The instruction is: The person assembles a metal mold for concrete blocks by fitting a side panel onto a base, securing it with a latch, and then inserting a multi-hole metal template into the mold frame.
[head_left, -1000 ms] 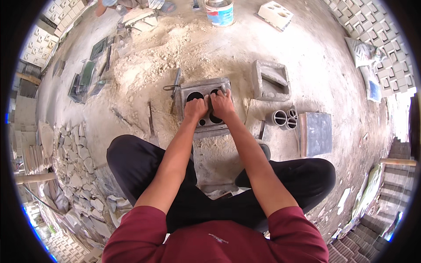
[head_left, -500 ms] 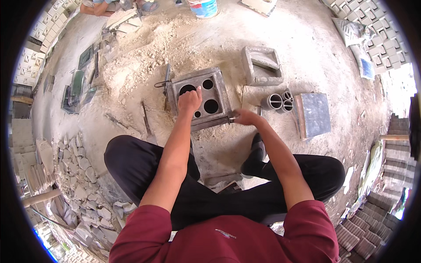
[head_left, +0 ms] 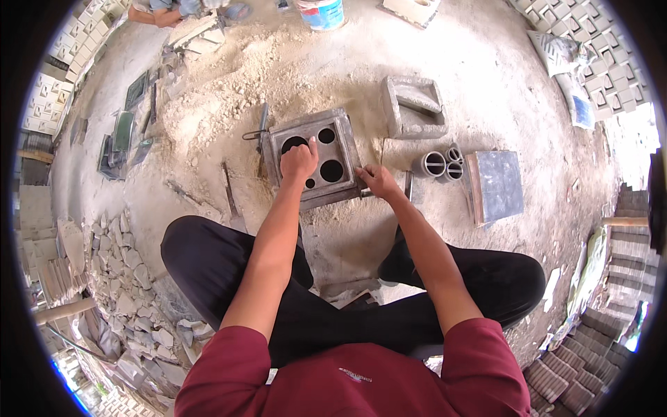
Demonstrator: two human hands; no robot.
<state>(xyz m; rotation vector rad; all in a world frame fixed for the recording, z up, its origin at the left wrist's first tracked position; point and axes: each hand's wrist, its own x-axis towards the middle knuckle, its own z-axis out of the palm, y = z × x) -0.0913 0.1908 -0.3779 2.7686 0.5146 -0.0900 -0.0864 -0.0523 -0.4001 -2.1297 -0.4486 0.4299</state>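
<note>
In front of me on the ground lies a square grey frame (head_left: 351, 147) around a dusty plate (head_left: 332, 151) with several round holes of different sizes. My left hand (head_left: 299, 162) is closed over the plate's large left hole. Its thumb lies along the strip beside that hole, and the other fingertips are hidden. My right hand (head_left: 379, 181) is at the frame's lower right corner, its fingers closed on the edge. A thin metal rod with a loop (head_left: 253, 135) sits at the frame's left side.
Right of the frame are a grey block mould (head_left: 417, 131), several short pipes (head_left: 434, 164) and a dark flat slab (head_left: 498, 183). Pale powder (head_left: 208, 104) spreads at the far left; broken rubble (head_left: 128, 278) lies nearer. A bucket (head_left: 322, 12) and another person's arm (head_left: 154, 17) are at the back.
My right hand has moved up and slightly left, from the corner fitting onto the frame's edge. The frame has shifted slightly, and my left hand stays on the plate.
</note>
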